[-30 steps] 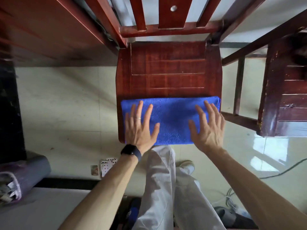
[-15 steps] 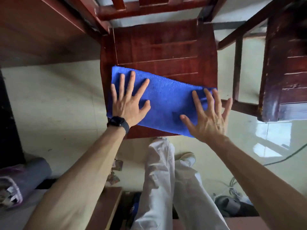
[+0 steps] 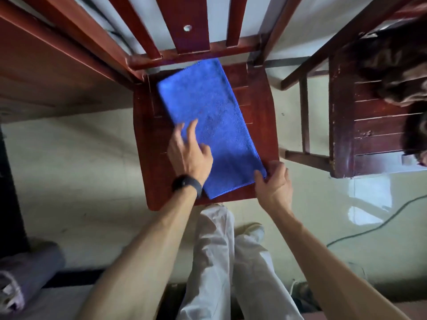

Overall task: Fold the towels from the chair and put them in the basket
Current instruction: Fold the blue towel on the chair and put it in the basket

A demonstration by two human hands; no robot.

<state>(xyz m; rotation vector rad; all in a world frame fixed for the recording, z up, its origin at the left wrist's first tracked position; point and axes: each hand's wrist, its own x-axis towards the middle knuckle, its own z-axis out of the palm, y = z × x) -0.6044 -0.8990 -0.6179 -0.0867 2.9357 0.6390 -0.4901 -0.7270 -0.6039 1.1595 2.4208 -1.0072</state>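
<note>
Far left, low on the floor (image 3: 97,181): a rolled grey bundle (image 3: 30,271), partly cut off by the edge. Above it, a red-brown wooden bench (image 3: 50,75) filling the upper left corner.

In the middle, a red-brown wooden chair (image 3: 150,158), seat facing up, slatted back at the top. On the seat, the blue towel (image 3: 215,112): folded into a long narrow strip, lying flat and slanted, far end up against the bottom rail of the back, near end close to the seat's front edge.

Left hand (image 3: 189,155) on the towel's left edge about halfway along, a dark wristband (image 3: 187,184) on the wrist. Fingers (image 3: 193,130) mostly straight and spread, laid on the cloth, gripping nothing that shows; motion-blurred, so cannot tell whether any fingertip is tucked under the edge.

Right hand (image 3: 275,185) at the towel's near right corner, thumb on top of the cloth and fingers (image 3: 280,168) curled round past the corner, pinching it.

Below the hands, white trousers (image 3: 231,262) and a pale shoe (image 3: 255,228).

Further right, a second chair (image 3: 362,128), darker and scuffed, well apart from the towel, with a dark cloth (image 3: 397,63) heaped on it. On the glossy floor beneath, a thin cable (image 3: 369,229) running off to the right edge.
</note>
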